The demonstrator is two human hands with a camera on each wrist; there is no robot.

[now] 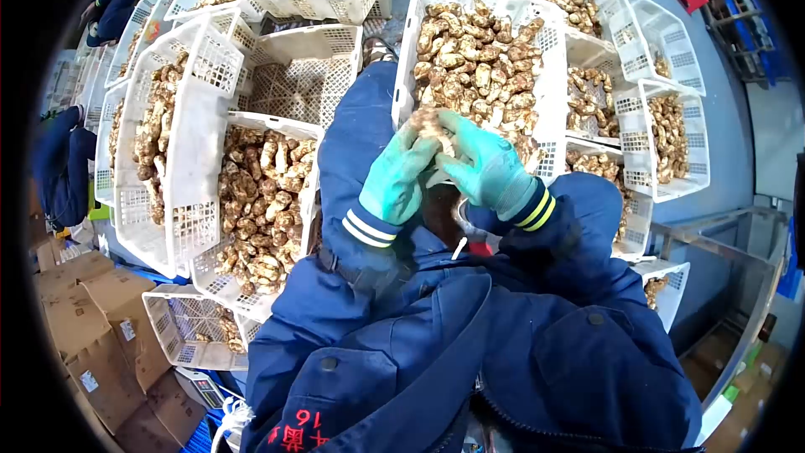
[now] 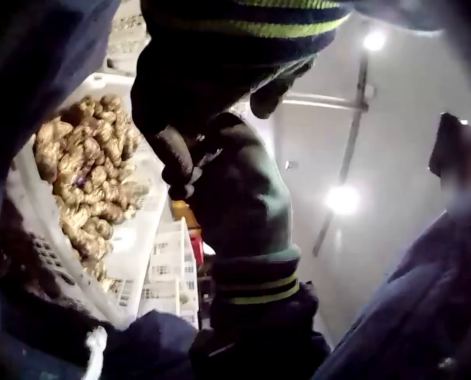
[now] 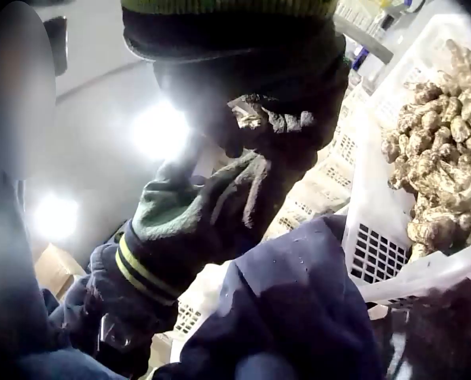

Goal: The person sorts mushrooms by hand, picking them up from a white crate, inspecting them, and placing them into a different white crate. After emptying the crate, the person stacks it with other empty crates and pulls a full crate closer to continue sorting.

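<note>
Both hands wear green-grey gloves and meet over the near edge of a white plastic crate heaped with brown and white mushrooms. Between them is one mushroom, pale with brown patches. My left hand grips it from the left with bent fingers. From the other side, my right hand holds it with thumb and fingers. In the left wrist view the right hand is dark against bright lights. A small part of the mushroom shows among the shadowed fingers in the right wrist view.
More mushroom crates stand close on the left and right. An empty-looking crate sits by the left leg. Cardboard boxes lie at lower left, a metal frame at right. Other people's dark clothing shows far left.
</note>
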